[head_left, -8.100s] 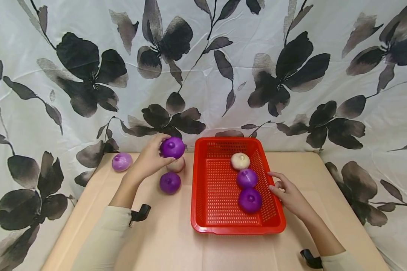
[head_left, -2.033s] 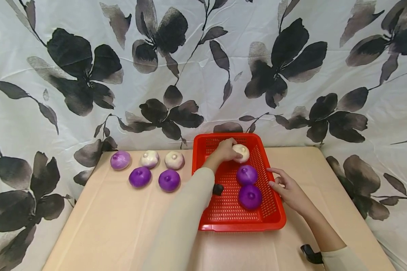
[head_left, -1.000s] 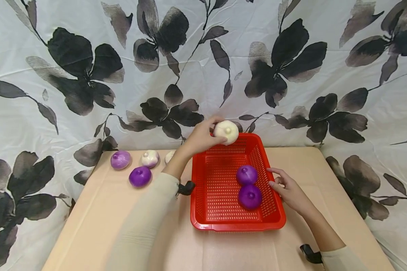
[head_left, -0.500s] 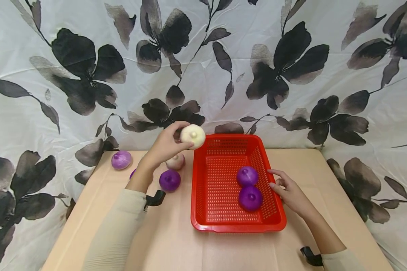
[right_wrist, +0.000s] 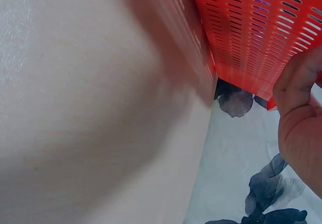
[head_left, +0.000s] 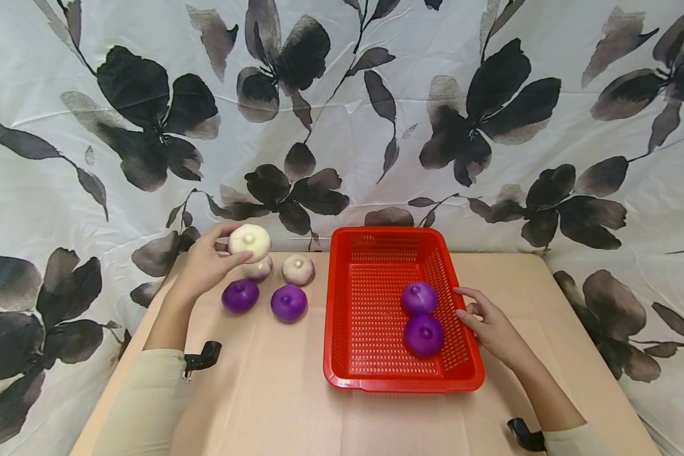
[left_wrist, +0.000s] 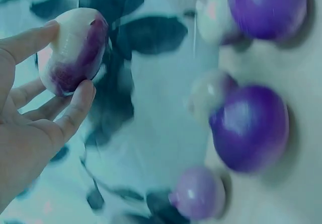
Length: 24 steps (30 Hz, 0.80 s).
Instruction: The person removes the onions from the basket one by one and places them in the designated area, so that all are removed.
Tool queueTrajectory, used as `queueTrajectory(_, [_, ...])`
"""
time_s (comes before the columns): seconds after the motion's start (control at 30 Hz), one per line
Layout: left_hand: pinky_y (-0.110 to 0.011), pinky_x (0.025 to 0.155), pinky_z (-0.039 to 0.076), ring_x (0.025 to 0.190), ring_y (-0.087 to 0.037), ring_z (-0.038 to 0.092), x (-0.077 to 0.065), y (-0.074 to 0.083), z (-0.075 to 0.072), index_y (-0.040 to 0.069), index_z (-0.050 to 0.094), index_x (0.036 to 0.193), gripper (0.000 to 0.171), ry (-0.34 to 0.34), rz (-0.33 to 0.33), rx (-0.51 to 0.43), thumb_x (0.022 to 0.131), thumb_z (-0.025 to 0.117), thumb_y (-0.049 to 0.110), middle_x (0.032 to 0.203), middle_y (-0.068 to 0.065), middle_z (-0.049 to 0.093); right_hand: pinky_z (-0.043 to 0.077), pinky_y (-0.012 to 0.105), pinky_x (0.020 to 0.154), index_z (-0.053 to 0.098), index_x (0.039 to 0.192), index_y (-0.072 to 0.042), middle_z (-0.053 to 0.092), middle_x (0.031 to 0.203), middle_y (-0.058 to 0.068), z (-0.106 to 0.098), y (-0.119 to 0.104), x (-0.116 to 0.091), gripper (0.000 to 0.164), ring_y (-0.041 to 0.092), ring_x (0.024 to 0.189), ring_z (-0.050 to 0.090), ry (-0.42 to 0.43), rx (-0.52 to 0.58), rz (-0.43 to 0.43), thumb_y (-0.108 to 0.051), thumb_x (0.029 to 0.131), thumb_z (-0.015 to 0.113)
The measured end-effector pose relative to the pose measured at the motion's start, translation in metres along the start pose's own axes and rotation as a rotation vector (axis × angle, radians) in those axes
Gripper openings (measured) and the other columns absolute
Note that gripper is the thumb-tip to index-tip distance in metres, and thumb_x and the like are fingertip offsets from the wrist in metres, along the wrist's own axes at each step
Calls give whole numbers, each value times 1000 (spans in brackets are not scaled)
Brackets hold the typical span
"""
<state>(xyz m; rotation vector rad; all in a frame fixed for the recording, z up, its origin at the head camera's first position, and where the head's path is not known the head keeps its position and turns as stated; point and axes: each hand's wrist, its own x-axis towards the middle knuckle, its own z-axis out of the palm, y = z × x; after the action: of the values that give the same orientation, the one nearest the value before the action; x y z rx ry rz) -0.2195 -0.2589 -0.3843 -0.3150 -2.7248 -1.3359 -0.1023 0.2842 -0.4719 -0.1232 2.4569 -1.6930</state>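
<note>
My left hand (head_left: pixel 208 261) grips a white onion (head_left: pixel 249 242) with purple sides, fingers and thumb around it. It is raised over the back left of the table, overlapping a white onion (head_left: pixel 258 269) behind. Beside that stand another white onion (head_left: pixel 298 270) and two dark purple onions (head_left: pixel 240 296) in front. A light purple onion (left_wrist: pixel 198 194), hidden by my hand in the head view, shows in the left wrist view. My right hand (head_left: pixel 490 326) holds the right rim of the red basket (head_left: pixel 401 385). Two purple onions (head_left: pixel 424 334) lie inside along its right side.
A beige cloth (head_left: pixel 262 392) covers the table. Directly behind its back edge hangs a white curtain (head_left: pixel 370 158) with dark flowers. A black strap (head_left: pixel 202 356) with a camera is on each wrist.
My left hand has lifted the white onion out of the basket and carried it left, over the onions on the table. My right hand stays on the rim.
</note>
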Motion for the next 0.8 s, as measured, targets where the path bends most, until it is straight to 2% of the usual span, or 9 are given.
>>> queueTrajectory(0.17, [-12,67,52,92,0,60,-11,-27,-24,5,48,150,70,70,-57,23,93,79,30,137,-20,56,55,26,50,35,156,-6,51,90,15,-1,1,0,55,11,61,58,1,4,5,-14,106,57])
queueTrajectory(0.23, [-7,72,48,100,-5,61,-16,-38,-30,3,45,151,71,81,-92,34,94,77,31,139,-23,55,55,26,50,35,156,-6,52,90,16,-1,1,0,55,11,61,58,-1,3,0,-14,106,57])
queueTrajectory(0.3, [-3,76,43,113,-18,63,-22,-48,-35,1,43,152,74,83,-136,42,95,76,34,143,-25,53,54,26,49,35,156,-6,52,89,16,-1,2,0,54,12,60,57,-2,4,-2,-14,106,57])
queueTrajectory(0.37, [-1,78,41,126,-34,58,-29,-58,-38,-1,41,152,75,74,-182,38,96,75,35,149,-28,49,55,27,49,35,156,-6,52,90,16,-1,1,0,55,12,60,57,-4,4,2,-14,106,57])
queueTrajectory(0.43, [0,77,40,132,-44,53,-36,-69,-40,-3,39,152,77,65,-212,43,96,74,36,151,-30,46,54,26,49,35,156,-7,51,90,15,-2,1,0,55,12,61,57,-3,1,8,-14,106,57])
queueTrajectory(0.53, [-3,76,40,131,-45,51,-44,-84,-40,-7,38,151,77,55,-246,53,96,74,34,149,-33,46,55,27,49,35,156,-7,51,90,15,-2,0,0,56,12,61,57,-3,0,14,-15,106,57])
queueTrajectory(0.7, [-17,82,38,127,-44,51,-52,-106,-39,-11,38,149,77,33,-326,87,96,73,32,143,-37,49,55,27,50,35,156,-7,51,90,15,-3,-1,1,55,12,62,57,-3,-5,12,-14,106,57])
queueTrajectory(0.8, [-18,81,39,129,-47,50,-55,-117,-39,-13,35,150,78,5,-379,87,97,72,31,144,-39,47,56,27,51,35,156,-7,51,90,15,-3,-2,1,55,12,62,57,-4,-6,13,-15,106,57])
